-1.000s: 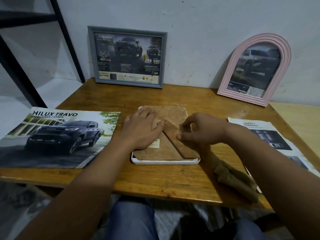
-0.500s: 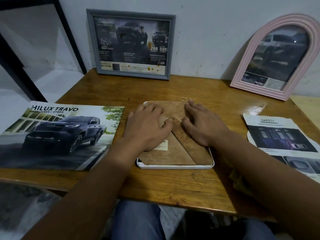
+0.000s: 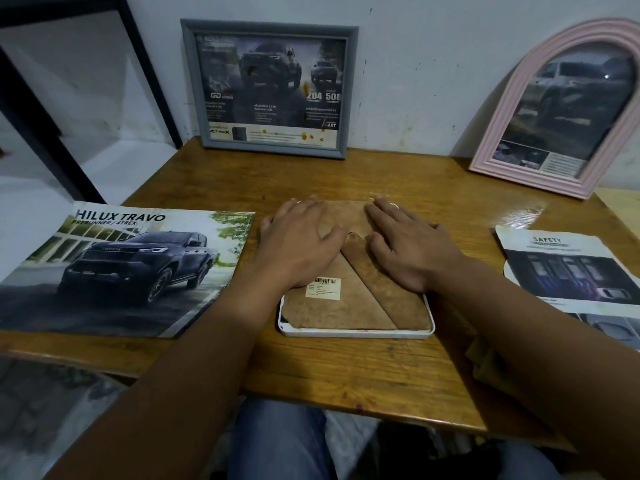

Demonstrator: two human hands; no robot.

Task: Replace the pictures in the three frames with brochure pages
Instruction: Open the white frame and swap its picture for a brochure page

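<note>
The white frame (image 3: 356, 332) lies face down at the middle of the bench (image 3: 346, 375). The left hand (image 3: 298, 247) and right hand (image 3: 408, 251) press flat, fingers straight, on its brown backing board (image 3: 332, 313).

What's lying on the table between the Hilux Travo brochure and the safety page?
In the head view, the white frame lies face down between them, with the left hand and right hand flat on its brown backing.

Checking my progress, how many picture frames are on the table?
3: grey frame leaning on the wall at back, pink arched frame at back right, white frame face down under both hands.
</note>
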